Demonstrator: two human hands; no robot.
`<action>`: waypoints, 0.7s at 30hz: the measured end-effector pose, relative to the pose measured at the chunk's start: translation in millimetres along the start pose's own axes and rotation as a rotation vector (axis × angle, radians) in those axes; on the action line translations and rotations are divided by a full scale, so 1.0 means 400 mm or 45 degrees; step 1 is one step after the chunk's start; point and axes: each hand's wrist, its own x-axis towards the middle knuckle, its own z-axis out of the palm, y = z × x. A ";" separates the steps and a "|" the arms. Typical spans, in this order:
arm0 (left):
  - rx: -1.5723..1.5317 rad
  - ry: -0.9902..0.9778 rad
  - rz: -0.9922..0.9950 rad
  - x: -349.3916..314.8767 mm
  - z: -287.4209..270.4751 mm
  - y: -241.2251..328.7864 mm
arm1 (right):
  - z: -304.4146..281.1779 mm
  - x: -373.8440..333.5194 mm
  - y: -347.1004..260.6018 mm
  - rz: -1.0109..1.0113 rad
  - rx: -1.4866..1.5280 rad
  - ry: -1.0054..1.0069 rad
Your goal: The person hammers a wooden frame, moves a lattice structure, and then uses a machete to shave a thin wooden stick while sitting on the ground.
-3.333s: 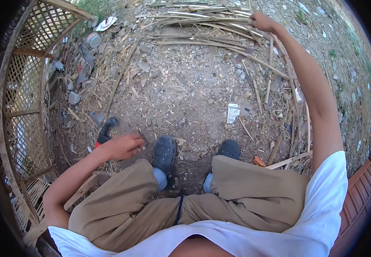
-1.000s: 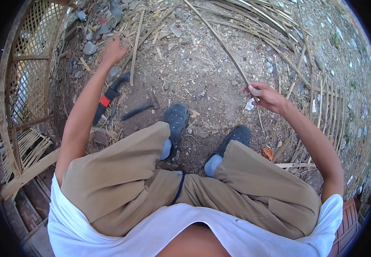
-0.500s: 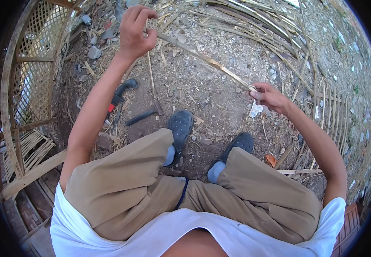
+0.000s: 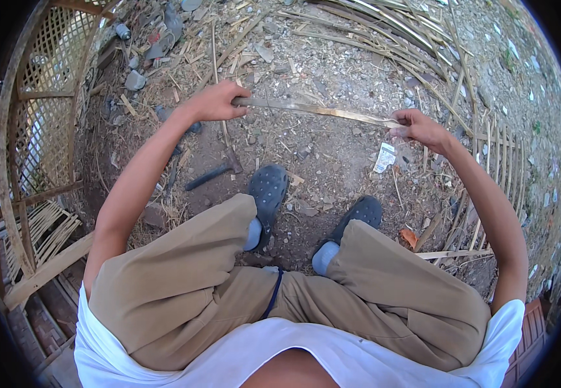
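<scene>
A long, thin bamboo strip [image 4: 322,110] stretches across in front of me, held at both ends and slightly bowed. My left hand [image 4: 217,102] is closed around its greyish left end. At the other end, my right hand [image 4: 421,131] pinches the paler tip between thumb and fingers. A hammer [image 4: 209,176] with a dark handle lies on the dirt below my left hand. Beside it, my left forearm partly covers a dark-handled tool [image 4: 194,127], so its kind is hard to tell.
A pile of bamboo strips [image 4: 390,35] lies at the far right, with a slatted bamboo piece [image 4: 504,161] nearer. A wood-framed lattice panel [image 4: 54,71] stands at left. My clogs [image 4: 268,194] rest on the littered ground, near a white scrap [image 4: 385,157].
My left hand has come down and nearer, bringing its end of the strip lower, so the strip lies more level. My right hand has moved slightly right and up, still gripping.
</scene>
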 end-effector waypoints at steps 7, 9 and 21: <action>-0.200 0.112 -0.124 -0.052 0.077 -0.073 | -0.037 -0.016 -0.015 -0.004 -0.002 0.295; -0.309 0.174 -0.230 -0.071 0.108 -0.082 | -0.042 0.004 -0.013 0.131 0.026 0.439; -0.632 0.387 -0.606 -0.148 0.407 -0.023 | 0.110 0.071 -0.014 0.162 -0.295 0.002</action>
